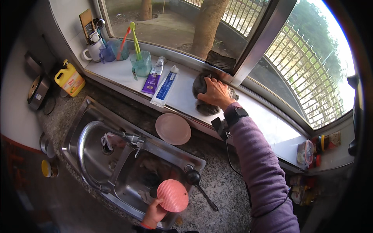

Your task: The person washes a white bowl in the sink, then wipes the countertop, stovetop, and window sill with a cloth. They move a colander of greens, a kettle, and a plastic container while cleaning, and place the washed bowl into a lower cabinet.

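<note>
My left hand (155,213) pinches the edge of a round pink honeycomb-textured mat (173,195), held over the front right of the sink. Thumb on top, fingers hidden beneath. Up on the white windowsill, my right hand (216,92) lies over dark, fuzzy scouring pads (200,85). Its thumb and fingers are spread across them; whether they grip is hidden. Another grey pad (207,107) sits just below that hand. A pale round plate (173,129) leans between the sink and the sill. Beside the sink's right corner rests a black ladle (201,186).
The double-bowl steel sink (87,116) has an arched faucet (83,151). Left of my right hand are toothpaste tubes (165,87) and a teal cup with a toothbrush (142,64). A yellow pump jug (70,79) stands at left. A cable (230,158) hangs below my right wrist.
</note>
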`<state>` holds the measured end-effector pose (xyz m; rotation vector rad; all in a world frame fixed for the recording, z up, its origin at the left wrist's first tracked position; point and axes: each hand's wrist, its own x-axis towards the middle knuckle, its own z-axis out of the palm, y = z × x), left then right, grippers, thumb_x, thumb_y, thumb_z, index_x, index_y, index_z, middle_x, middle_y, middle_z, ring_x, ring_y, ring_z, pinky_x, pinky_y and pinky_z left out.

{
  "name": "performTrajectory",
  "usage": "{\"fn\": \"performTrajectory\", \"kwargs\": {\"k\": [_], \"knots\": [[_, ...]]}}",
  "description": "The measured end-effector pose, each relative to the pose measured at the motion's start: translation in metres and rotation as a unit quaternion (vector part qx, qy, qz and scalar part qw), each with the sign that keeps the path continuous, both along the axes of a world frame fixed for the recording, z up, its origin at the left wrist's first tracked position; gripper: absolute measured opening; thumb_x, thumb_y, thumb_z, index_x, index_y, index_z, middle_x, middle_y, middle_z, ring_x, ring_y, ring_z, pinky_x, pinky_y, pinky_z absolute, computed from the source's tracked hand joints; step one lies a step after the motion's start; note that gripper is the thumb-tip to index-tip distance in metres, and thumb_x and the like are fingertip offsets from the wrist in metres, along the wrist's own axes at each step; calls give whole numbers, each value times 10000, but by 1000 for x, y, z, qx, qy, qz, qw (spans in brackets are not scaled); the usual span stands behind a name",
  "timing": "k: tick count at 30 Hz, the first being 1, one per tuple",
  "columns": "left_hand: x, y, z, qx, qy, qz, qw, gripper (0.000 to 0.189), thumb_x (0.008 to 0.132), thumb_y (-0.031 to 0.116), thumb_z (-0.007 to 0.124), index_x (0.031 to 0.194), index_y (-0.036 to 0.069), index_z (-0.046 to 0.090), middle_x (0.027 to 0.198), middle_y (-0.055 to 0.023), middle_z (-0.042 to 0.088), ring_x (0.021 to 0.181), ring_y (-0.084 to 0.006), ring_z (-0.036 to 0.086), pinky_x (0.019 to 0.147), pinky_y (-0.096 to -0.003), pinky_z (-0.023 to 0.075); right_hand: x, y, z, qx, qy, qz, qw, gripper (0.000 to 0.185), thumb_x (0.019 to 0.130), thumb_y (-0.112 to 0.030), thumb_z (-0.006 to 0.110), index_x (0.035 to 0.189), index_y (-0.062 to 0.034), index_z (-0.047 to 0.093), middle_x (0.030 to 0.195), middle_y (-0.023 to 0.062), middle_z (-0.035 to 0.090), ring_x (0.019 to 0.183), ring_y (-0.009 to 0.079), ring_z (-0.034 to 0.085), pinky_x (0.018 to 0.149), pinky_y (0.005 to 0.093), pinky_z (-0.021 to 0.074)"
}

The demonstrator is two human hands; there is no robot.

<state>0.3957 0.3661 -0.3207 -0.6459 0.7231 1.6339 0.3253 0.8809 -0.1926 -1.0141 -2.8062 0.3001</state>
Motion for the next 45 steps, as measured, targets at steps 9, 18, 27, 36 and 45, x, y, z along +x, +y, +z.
{"fn": "performTrajectory", "kwargs": {"k": [9, 18, 27, 36, 45], "knots": [[2, -3, 3, -13, 16, 14, 1000, 560, 874, 139, 659, 1397, 5, 513, 1387, -122, 594, 1312, -293, 532, 1152, -483, 381, -24, 29, -2, -46, 70, 174, 981, 607, 700, -127, 652, 1306, -152, 622, 1313, 118, 632, 1217, 350, 596, 974, 501, 487], [-4, 18, 26, 69, 80, -31, 994, 557, 892, 158, 624, 1401, -29, 498, 1380, -152, 592, 1294, -301, 549, 1145, -482, 401, 159, -70, 23, -177, 64, 299, 935, 439, 620, -78, 642, 1048, -119, 736, 1233, 103, 689, 1257, 354, 568, 1115, 487, 412], [35, 27, 44, 48, 50, -92, 993, 520, 887, 160, 638, 1369, -8, 538, 1347, -128, 616, 1270, -278, 559, 1126, -445, 401, 345, -1, 63, -351, 322, -59, 877, 804, 833, -272, 724, 1524, -11, 407, 1434, 166, 550, 1291, 255, 551, 1071, 365, 444], [32, 20, 45, 56, 73, -58, 994, 526, 877, 177, 633, 1361, -5, 541, 1331, -133, 627, 1250, -304, 575, 1120, -470, 408, 357, 17, -33, -4, 182, -201, 963, 935, 847, -584, 738, 1539, -64, 382, 1562, 248, 387, 1475, 402, 330, 1193, 473, 298], [-12, 84, 102, 113, 198, -9, 974, 558, 899, 208, 627, 1417, 40, 506, 1398, -132, 585, 1297, -319, 550, 1102, -536, 431, 232, -49, -38, 41, 255, 143, 955, 519, 686, -95, 769, 1196, -156, 692, 1288, 107, 639, 1176, 335, 604, 991, 443, 517]]}}
